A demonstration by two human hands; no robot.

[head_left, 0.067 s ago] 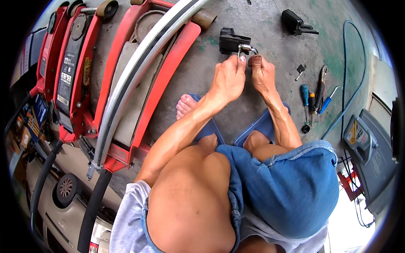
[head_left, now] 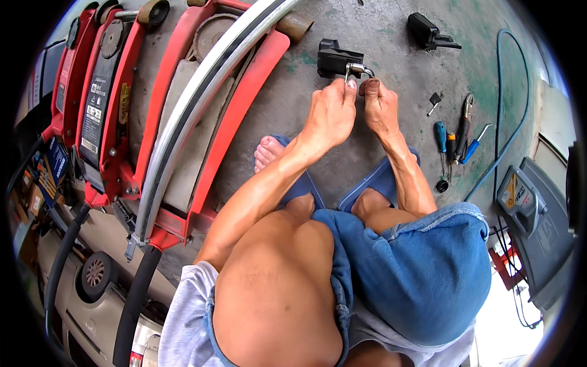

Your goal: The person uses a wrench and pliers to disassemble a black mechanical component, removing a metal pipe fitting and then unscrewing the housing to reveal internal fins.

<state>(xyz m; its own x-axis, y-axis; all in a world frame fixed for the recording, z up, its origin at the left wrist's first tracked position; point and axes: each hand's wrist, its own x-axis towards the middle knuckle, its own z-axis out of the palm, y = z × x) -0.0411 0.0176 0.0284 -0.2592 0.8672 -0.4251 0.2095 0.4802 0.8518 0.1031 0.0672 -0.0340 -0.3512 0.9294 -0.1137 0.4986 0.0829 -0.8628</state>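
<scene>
Out in front of my feet, both hands work close together at a black plastic part (head_left: 331, 57) above the concrete floor. My left hand (head_left: 332, 110) is closed around a slim metal tool (head_left: 347, 73), perhaps a spanner, whose upper end meets a shiny socket wrench (head_left: 356, 66). That wrench bends in an L at the right side of the black part. Its bent end runs down into my right hand (head_left: 380, 109), which is closed with the thumb on top. The fingers of both hands hide most of what they grip.
Red floor jacks (head_left: 241, 122) stand at left, with a long curved silver trim strip (head_left: 183, 110) across them. At right lie a teal screwdriver (head_left: 441, 137), locking pliers (head_left: 469, 113), a blue-handled pick (head_left: 474, 147), a key (head_left: 435, 103), a second black part (head_left: 431, 32) and a blue hose (head_left: 513, 134).
</scene>
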